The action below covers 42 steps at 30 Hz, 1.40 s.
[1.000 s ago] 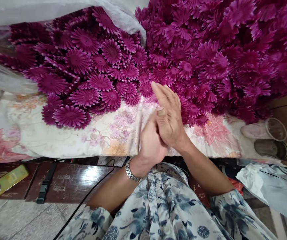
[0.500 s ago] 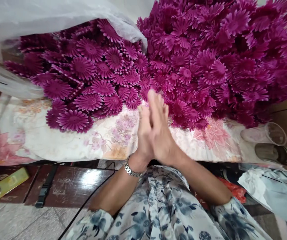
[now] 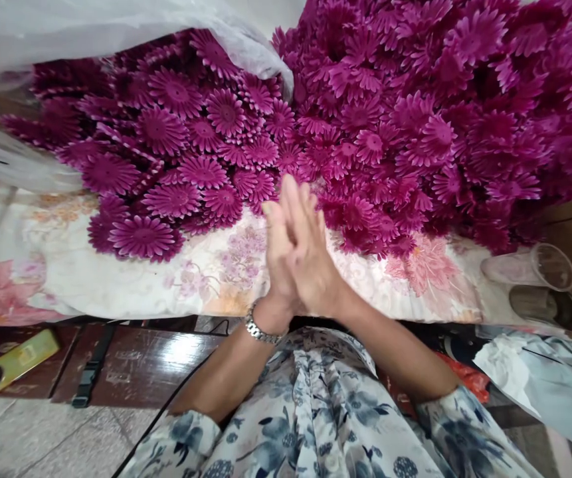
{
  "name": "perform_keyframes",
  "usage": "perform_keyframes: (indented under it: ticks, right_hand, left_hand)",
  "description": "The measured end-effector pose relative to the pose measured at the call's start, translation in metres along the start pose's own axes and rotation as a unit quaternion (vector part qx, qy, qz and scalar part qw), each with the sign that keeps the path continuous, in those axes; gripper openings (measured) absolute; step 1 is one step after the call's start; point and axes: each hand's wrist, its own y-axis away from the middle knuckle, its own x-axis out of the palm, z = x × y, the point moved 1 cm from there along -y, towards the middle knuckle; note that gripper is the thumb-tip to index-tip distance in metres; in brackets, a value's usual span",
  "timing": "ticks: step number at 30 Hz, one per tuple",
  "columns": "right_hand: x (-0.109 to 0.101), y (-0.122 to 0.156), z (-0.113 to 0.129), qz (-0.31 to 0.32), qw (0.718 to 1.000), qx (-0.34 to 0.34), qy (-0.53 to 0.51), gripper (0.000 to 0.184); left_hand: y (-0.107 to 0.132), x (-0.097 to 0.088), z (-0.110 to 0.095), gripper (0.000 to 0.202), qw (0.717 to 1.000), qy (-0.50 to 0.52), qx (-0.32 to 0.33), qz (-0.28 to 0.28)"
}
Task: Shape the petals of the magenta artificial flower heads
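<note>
My left hand (image 3: 274,239) and my right hand (image 3: 313,269) are pressed flat together, palm to palm, fingers straight and pointing away from me. Nothing shows between the palms. There is a metal watch (image 3: 260,330) on my left wrist. The fingertips reach the near edge of a large heap of magenta plastic daisy flowers (image 3: 415,119). More of the same flowers (image 3: 176,133) spill out of a clear plastic bag (image 3: 91,30) at the left. All of them lie on a flowered cloth (image 3: 116,285).
Two clear plastic cups (image 3: 545,265) lie on their sides at the right, beside crumpled grey fabric (image 3: 555,385). A yellow phone (image 3: 11,362) and a black strap (image 3: 89,375) rest on a dark wooden surface at the lower left, and a black cable (image 3: 166,398) crosses it.
My hands slid from a crossed hold, right over left, to flat palm-to-palm with fingers aligned. They also moved slightly left. The flowers have not moved.
</note>
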Motion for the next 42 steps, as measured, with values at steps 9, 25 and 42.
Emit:
perform_keyframes:
  ticks: [9, 25, 42]
  right_hand:
    - [-0.035, -0.004, -0.021, -0.069, 0.990, 0.074, -0.096, 0.059]
    - [-0.051, 0.040, -0.002, -0.016, 0.995, -0.075, 0.061, 0.037]
    - [-0.061, 0.036, -0.009, -0.003, 0.994, -0.031, 0.103, 0.021]
  left_hand:
    - [0.004, 0.000, -0.015, 0.039, 0.959, 0.211, -0.181, -0.051]
    - [0.000, -0.007, -0.030, 0.042, 0.980, 0.179, -0.070, -0.055]
    - [0.023, -0.032, -0.019, 0.017, 0.990, -0.035, -0.098, 0.099]
